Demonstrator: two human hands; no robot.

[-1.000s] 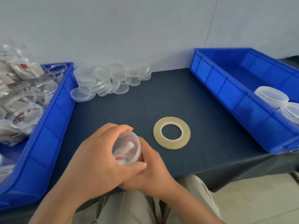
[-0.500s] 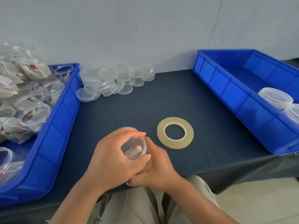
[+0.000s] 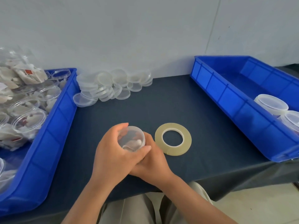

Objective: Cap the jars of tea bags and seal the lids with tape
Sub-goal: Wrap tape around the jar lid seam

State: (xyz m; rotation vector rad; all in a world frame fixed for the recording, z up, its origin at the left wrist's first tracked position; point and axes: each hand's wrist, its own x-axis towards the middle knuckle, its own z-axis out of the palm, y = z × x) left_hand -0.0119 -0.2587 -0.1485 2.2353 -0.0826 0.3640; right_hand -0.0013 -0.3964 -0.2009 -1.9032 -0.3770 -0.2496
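Dark tabletop (image 3: 161,102) — left hand (image 3: 111,156), right hand (image 3: 155,164) grip jar (image 3: 131,139).

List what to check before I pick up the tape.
1. Jar gripped by left hand and right hand: ok.
2. Lid on the jar: ok.
3. Lid fully tightened: cannot tell.
4. Tape lying flat, close beside the right hand: ok.
5. Tape's loose end easy to find: cannot tell.
6. Free floor space in the right bin for the finished jar: ok.
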